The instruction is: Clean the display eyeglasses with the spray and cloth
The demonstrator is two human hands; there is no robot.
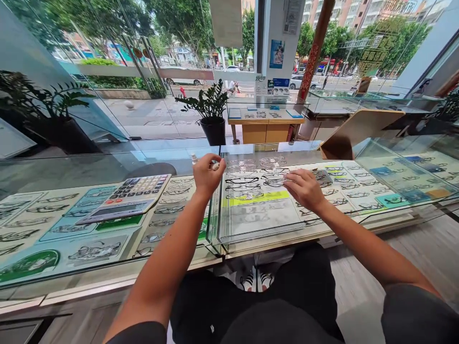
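Note:
My left hand [208, 177] is raised over the glass counter [118, 260], its fingers curled round a small whitish item too small to name. A small white bottle [194, 158] shows just beside its fingers. My right hand [306, 188] hovers or rests over the right-hand display case, palm down with fingers partly bent; its fingertips are by a pair of glasses [274, 182]. Whether they touch it or the glass is unclear. Rows of eyeglass frames [242, 180] lie beneath and around, above a yellow-green strip [258, 198].
A large calculator [131, 197] lies on the counter at left. A wooden board or mirror stand [358, 129] rises at the back right. Beyond the counter are a potted plant [211, 114] and a small display table [267, 125] by the window.

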